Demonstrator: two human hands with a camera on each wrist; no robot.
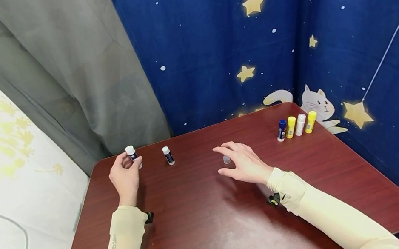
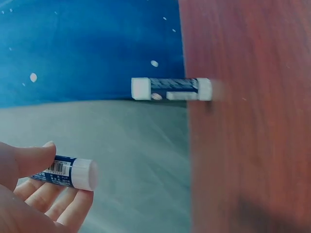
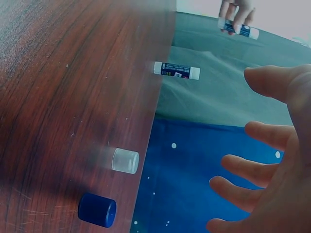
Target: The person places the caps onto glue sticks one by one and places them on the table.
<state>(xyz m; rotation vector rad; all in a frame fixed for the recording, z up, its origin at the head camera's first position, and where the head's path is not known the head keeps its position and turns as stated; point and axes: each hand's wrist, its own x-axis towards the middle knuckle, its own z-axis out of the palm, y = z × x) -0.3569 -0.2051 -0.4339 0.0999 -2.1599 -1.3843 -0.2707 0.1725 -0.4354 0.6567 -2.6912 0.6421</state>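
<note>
The left hand pinches a white-capped glue stick with a dark blue label, thumb on one side and fingers on the other; the stick is nearly upright with its white cap uppermost, and the right wrist view shows it lifted off the dark red table. Just to the right of this hand, apart from it, a second white-capped stick with a similar dark label stands upright on the tabletop. The right hand grasps nothing: its thumb and fingers are spread apart and reach leftward above the table. Below the gap between that thumb and those fingers sits a small translucent cap, which the hand does not touch. A dark blue cap rests near the translucent one, as the right wrist view shows; from the head view the right hand seems to hide it. Farther out to the right of the right hand, well apart from it, four sticks stand in a row: a dark blue one nearest to the hand, then a yellow one, a white one and another yellow one. Beyond the left hand hangs a grey curtain, and beyond the right hand a blue curtain with stars.
</note>
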